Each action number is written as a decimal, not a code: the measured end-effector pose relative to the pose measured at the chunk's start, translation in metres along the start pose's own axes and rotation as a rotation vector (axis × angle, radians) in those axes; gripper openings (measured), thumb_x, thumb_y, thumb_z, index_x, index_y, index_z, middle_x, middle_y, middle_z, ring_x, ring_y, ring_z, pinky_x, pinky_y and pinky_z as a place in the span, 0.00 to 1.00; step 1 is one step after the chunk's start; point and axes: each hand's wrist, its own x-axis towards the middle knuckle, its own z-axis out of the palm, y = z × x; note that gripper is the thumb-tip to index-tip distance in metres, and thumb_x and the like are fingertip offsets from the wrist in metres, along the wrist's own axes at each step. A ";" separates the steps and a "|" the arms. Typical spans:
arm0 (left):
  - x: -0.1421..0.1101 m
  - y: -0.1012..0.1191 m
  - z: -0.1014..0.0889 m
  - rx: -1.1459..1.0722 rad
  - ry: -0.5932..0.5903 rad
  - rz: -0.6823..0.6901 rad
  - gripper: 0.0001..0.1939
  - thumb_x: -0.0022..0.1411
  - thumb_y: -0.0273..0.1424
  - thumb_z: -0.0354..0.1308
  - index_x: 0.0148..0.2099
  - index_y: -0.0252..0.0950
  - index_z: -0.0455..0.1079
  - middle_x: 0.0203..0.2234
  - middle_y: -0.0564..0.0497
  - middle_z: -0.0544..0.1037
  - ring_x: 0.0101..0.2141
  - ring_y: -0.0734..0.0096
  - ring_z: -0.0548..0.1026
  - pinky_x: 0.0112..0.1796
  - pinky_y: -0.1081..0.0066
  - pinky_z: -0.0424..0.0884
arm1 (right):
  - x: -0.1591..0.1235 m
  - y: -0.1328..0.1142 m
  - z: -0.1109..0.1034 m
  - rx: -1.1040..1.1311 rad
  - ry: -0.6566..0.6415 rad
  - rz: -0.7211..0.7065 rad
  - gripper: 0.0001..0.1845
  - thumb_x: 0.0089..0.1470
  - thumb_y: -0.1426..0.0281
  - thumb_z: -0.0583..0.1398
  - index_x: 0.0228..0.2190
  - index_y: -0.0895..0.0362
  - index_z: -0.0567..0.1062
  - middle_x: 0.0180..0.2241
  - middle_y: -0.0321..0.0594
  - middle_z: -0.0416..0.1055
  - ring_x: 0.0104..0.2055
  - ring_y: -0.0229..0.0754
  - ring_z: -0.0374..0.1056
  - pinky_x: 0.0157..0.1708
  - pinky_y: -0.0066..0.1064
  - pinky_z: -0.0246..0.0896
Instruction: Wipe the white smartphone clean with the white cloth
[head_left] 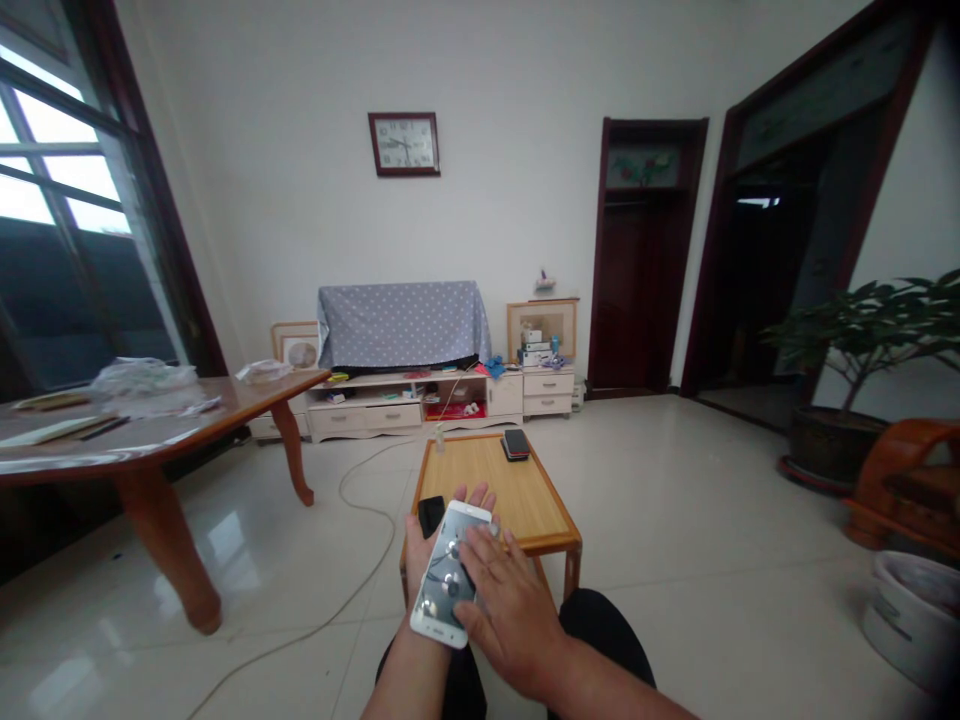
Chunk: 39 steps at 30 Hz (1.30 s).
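Note:
A white smartphone [451,578] lies tilted over the palm of my left hand [417,560], screen up. The left fingers reach out past its far end and hold it from beneath. Its grey screen shows several pale round shapes; whether these are reflections or a picture, I cannot tell. Over the right side of the screen lies my right hand [514,610], fingers stretched and slightly apart, the thumb near the lower edge. Behind the left hand, a black rectangular object [431,516] rests on the small wooden table [480,465].
A stack of dark flat items [515,445] sits toward the table's far end. A cable [382,515] runs across the floor. Left stands a larger table [247,400] with plastic bags; a low cabinet [360,420] is ahead. At right are a potted plant [840,430] and a bucket [911,615].

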 end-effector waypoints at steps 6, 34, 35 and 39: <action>0.000 0.004 0.004 -0.024 -0.009 0.044 0.45 0.66 0.61 0.26 0.69 0.40 0.59 0.73 0.44 0.49 0.72 0.54 0.35 0.69 0.51 0.28 | -0.010 -0.008 0.015 0.043 0.032 -0.030 0.36 0.68 0.54 0.54 0.68 0.61 0.56 0.70 0.52 0.51 0.72 0.55 0.45 0.67 0.54 0.52; 0.016 0.014 0.017 -0.060 0.349 0.026 0.26 0.73 0.44 0.43 0.59 0.38 0.73 0.68 0.44 0.61 0.70 0.57 0.51 0.69 0.53 0.44 | 0.020 -0.015 0.021 1.474 0.153 1.040 0.24 0.47 0.52 0.68 0.31 0.59 0.72 0.24 0.35 0.70 0.20 0.33 0.61 0.17 0.22 0.47; 0.017 0.014 0.016 -0.044 0.365 0.021 0.26 0.73 0.44 0.43 0.60 0.38 0.72 0.68 0.43 0.63 0.70 0.58 0.53 0.69 0.54 0.45 | 0.020 -0.015 0.019 1.470 0.157 1.044 0.22 0.47 0.53 0.68 0.31 0.59 0.72 0.23 0.34 0.70 0.20 0.33 0.61 0.17 0.22 0.46; 0.023 0.012 0.018 0.021 0.437 -0.072 0.31 0.70 0.52 0.45 0.65 0.40 0.66 0.64 0.43 0.69 0.66 0.58 0.63 0.67 0.56 0.54 | 0.024 -0.009 0.009 1.411 0.232 1.047 0.16 0.47 0.59 0.66 0.26 0.57 0.68 0.22 0.31 0.66 0.22 0.33 0.60 0.22 0.24 0.50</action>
